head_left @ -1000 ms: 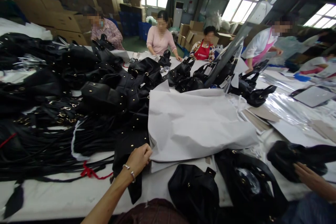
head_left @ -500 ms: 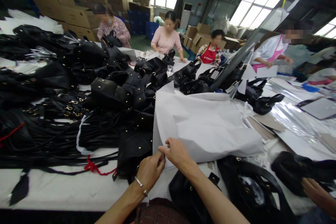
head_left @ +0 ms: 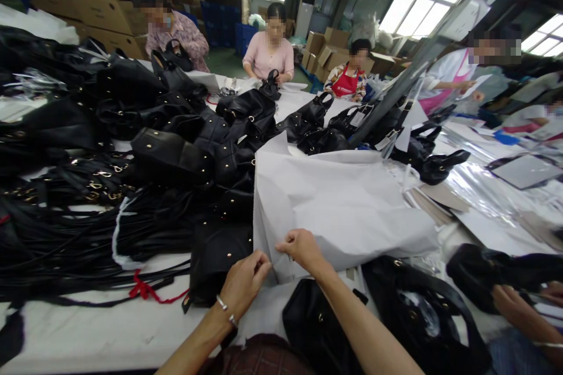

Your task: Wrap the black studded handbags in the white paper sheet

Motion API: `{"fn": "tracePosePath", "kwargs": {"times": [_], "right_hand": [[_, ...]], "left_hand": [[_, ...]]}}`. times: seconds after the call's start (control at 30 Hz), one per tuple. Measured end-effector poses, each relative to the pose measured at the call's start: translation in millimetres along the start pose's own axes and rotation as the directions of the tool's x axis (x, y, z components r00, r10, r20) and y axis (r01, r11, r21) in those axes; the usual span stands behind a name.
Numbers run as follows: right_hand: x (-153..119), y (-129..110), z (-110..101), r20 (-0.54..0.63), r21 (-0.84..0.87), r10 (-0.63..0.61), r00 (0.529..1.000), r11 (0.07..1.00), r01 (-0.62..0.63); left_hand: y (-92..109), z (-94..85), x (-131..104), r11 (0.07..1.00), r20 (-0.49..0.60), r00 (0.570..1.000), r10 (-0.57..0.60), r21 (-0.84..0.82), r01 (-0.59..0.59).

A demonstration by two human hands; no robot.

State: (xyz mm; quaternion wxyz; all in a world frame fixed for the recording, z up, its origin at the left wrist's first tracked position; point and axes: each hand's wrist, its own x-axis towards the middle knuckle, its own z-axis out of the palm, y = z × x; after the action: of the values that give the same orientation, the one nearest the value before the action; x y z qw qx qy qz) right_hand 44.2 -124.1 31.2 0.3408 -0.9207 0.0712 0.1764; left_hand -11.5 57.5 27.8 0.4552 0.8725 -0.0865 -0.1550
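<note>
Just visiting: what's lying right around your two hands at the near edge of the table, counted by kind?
hands on the paper: 2 (left hand, right hand)
white paper pile: 1
black bags along the near edge: 3
red cord: 1
Total: 7

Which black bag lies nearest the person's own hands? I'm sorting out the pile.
The black bag at the table's near edge, under the right hand. The heaped bags lie farther back, beyond the white paper.
</note>
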Motion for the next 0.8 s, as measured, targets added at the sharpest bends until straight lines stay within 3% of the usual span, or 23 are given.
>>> {"fn": "tracePosePath", "kwargs": {"times": [0.2,0.3,0.4,0.5,0.6,0.7,0.8], "right_hand": [[6.1,4.6,-15.0,-0.075,0.020,-0.059,0.995,0.998,0.061],[3.5,3.6,-35.2,-0.077,0.246,-0.038,0.996,0.968,0.056],[3.2,10.4,-60.2,-0.240,0.568,0.030,0.970,0.815,0.116],[6.8,23.7,-85.4,-0.445,0.740,0.192,0.875,0.629,0.238],[7.2,28.9,-104.7,-0.493,0.811,0.283,0.823,0.492,0.317],[-3.3,15.8,-111.9,-0.466,0.844,0.247,0.850,0.413,0.342],[-22.4,-10.3,-104.0,-0.436,0.818,0.106,0.894,0.461,0.344]], "left_hand": [[5.9,-5.0,6.4,0.996,-0.057,0.995,0.078,-0.048,-0.080],[14.8,-5.7,12.2,0.977,-0.142,0.970,0.199,-0.053,-0.209],[22.4,-5.4,23.1,0.958,-0.163,0.962,0.218,-0.151,-0.242],[24.6,-1.3,40.2,0.933,-0.088,0.992,0.089,-0.340,-0.114],[26.2,4.9,62.8,0.812,-0.016,1.000,0.016,-0.583,-0.022],[37.7,1.8,88.4,0.626,0.027,0.999,-0.033,-0.779,0.042],[62.5,-14.8,116.7,0.465,0.108,0.993,-0.040,-0.878,0.114]]}}
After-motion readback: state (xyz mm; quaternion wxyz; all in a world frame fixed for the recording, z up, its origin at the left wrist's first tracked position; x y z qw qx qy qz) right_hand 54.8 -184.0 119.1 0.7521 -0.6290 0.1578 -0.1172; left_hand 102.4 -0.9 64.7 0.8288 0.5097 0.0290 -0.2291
